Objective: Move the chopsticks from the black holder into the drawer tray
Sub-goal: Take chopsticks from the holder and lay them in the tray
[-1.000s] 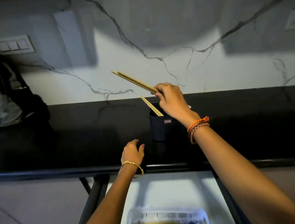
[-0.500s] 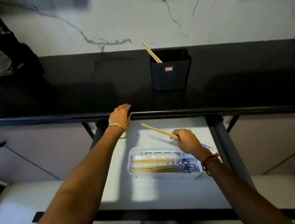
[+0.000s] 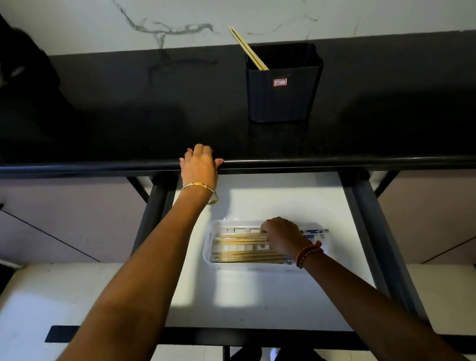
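Laying a pair of chopsticks [image 3: 241,238] into the clear plastic drawer tray [image 3: 208,249], the right hand [image 3: 282,238] has its grip curled over their ends; can't tell whether the fingers have let go yet. More pale wooden sticks [image 3: 248,257] lie flat just below that grip. Far above it, one last pair [image 3: 246,48] leans in the ribbed black holder [image 3: 284,91] on the glossy dark desk [image 3: 112,119]. Left hand [image 3: 200,166] just rests closed-ish on the desk edge, gripping nothing. I'd guess these are light, stiff, smooth and roll easily, so pinch both near the thick top ends.
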